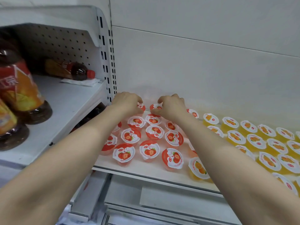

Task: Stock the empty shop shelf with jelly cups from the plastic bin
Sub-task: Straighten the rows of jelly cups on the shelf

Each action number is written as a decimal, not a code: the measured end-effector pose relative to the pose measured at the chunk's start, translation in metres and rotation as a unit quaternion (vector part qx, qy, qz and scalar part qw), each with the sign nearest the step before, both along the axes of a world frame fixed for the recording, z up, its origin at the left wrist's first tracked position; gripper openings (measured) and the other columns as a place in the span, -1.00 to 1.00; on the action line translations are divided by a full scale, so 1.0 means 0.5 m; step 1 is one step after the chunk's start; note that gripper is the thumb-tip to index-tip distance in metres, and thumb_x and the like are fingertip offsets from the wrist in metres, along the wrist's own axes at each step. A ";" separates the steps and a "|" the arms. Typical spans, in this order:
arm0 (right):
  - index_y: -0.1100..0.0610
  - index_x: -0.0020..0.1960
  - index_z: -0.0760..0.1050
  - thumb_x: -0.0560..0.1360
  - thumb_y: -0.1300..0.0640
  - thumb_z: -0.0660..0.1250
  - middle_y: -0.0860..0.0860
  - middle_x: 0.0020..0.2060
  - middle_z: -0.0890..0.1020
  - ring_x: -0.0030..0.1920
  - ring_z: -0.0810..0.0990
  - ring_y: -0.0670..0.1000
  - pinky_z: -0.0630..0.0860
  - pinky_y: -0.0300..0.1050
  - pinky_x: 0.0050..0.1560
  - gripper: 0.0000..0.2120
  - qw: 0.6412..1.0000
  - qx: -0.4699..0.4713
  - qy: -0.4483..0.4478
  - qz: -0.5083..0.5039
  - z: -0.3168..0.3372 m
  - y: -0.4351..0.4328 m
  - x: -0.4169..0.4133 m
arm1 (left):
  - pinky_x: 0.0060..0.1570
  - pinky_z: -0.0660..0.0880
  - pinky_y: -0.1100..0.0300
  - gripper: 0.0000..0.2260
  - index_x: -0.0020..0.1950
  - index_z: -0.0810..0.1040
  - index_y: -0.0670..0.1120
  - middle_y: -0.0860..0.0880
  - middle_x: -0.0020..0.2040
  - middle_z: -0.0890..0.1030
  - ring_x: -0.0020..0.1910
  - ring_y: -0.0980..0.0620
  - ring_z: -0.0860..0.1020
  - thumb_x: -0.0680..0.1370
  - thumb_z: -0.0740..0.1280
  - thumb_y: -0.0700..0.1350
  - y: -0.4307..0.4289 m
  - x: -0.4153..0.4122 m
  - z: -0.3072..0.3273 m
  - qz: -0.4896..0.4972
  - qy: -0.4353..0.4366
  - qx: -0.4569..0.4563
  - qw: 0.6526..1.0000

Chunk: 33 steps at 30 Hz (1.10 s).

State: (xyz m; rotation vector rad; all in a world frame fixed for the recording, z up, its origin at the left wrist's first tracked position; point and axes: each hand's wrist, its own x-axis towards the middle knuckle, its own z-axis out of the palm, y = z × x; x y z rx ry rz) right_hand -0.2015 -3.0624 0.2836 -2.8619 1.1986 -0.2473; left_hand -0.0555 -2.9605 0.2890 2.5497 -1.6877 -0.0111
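Here we see both hands at the back of the shelf (146, 169): the left hand (127, 101) curls its fingers round one strawberry jelly cup (140, 107), the right hand (172, 106) round the neighbour cup (155, 107) (orange cups (256, 141) sit rightward).

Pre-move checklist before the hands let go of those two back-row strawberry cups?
1. Left hand on left back cup: ok, fingers curled over it.
2. Right hand on right back cup: ok, fingers curled over it.
3. Both cups flat on the shelf: cannot tell, hands hide the bases.
4. Strawberry cups in front upright, lids up: ok.
5. Plastic bin within reach: cannot tell, out of view.
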 end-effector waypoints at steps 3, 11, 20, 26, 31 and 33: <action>0.10 0.05 0.60 0.46 -0.22 0.30 0.04 -0.08 0.65 0.12 0.47 0.13 0.32 0.01 0.01 -0.58 1.000 0.007 -0.001 -0.008 -0.006 -0.006 0.007 | 0.13 0.45 0.07 -0.57 0.33 0.50 0.13 0.04 0.26 0.58 0.23 -0.06 0.52 0.48 0.38 0.18 -0.004 0.002 -0.002 -0.004 0.011 0.006 1.000; 0.15 0.05 0.62 0.53 -0.14 0.26 0.10 -0.08 0.65 0.13 0.43 0.13 0.39 0.00 0.02 -0.63 0.999 0.000 -0.039 -0.026 -0.023 0.006 0.017 | 0.13 0.44 0.07 -0.62 0.33 0.53 0.02 -0.03 0.25 0.58 0.22 -0.09 0.51 0.53 0.39 0.04 -0.020 0.003 -0.021 0.009 0.062 -0.056 0.996; 0.03 0.12 0.60 0.52 -0.20 0.29 0.03 -0.02 0.66 0.14 0.47 0.12 0.39 0.00 0.05 -0.64 0.996 -0.024 -0.085 0.005 -0.013 0.015 -0.028 | -0.02 0.45 0.11 -0.64 0.21 0.58 0.09 0.04 0.12 0.62 0.11 -0.03 0.53 0.48 0.39 0.21 0.042 0.015 -0.001 -0.005 0.034 -0.079 0.996; -0.02 0.03 0.63 0.46 -0.27 0.32 -0.01 -0.10 0.67 0.10 0.46 0.09 0.43 0.01 0.03 -0.64 0.999 0.022 -0.034 0.028 -0.014 0.062 -0.049 | 0.02 0.49 0.09 -0.54 0.20 0.58 0.13 0.06 0.05 0.63 0.11 -0.02 0.54 0.40 0.36 0.33 0.085 -0.037 0.004 -0.031 0.012 0.010 0.999; 0.02 0.07 0.63 0.47 -0.22 0.32 0.03 -0.05 0.66 0.13 0.46 0.12 0.40 -0.01 0.01 -0.63 0.999 0.023 -0.023 0.015 -0.009 0.078 -0.044 | 0.00 0.44 0.10 -0.55 0.18 0.59 0.10 0.00 0.06 0.62 0.11 -0.06 0.55 0.40 0.37 0.31 0.082 -0.058 0.007 -0.022 -0.005 0.006 1.000; 0.02 0.07 0.63 0.46 -0.22 0.33 0.04 -0.05 0.66 0.14 0.47 0.13 0.43 0.01 0.04 -0.63 0.999 0.033 -0.027 0.007 -0.009 0.078 -0.043 | 0.04 0.47 0.08 -0.59 0.18 0.59 0.07 -0.04 0.08 0.61 0.12 -0.09 0.54 0.42 0.39 0.24 0.079 -0.057 0.004 -0.015 0.010 -0.007 1.000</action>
